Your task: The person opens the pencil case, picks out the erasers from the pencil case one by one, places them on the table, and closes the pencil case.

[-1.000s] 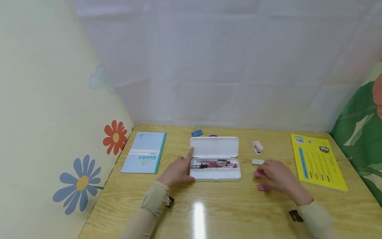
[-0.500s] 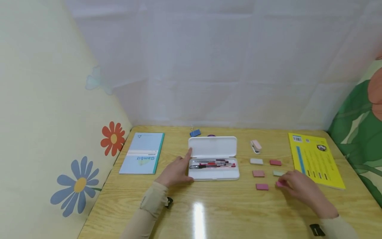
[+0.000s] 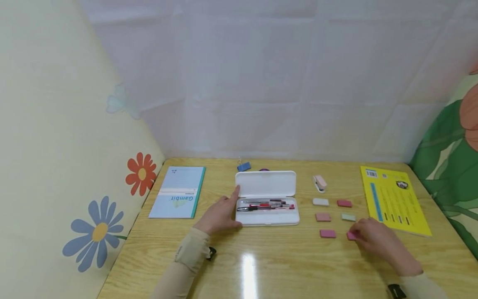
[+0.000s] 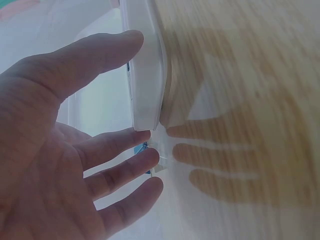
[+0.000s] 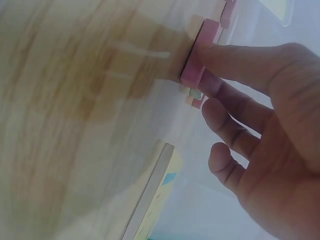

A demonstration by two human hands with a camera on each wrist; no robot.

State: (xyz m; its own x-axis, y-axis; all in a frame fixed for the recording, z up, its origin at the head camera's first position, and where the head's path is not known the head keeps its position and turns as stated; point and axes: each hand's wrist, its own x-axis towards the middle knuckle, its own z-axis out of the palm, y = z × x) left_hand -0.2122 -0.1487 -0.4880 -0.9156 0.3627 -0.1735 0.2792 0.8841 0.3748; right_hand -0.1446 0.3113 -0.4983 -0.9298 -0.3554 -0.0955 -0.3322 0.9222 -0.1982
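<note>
A white pencil case lies with its lid raised; several pens are inside. At its left end is my left hand, thumb and fingers extended along the side; the left wrist view shows the thumb against the case's wall. My right hand pinches a pink eraser close over the table, its other fingers loosely bent. Beside it on the table lie a magenta eraser, a salmon eraser, a white eraser, a red eraser and a pale green eraser.
A pink stapler stands behind the erasers. To the right lies a yellow book, and a light blue notebook is at the far left. A blue binder clip sits behind the case, against the curtained back.
My right hand has moved right from above the left erasers to the front right with the pink eraser, then shifted slightly nearer the front. My left hand stays at the case.
</note>
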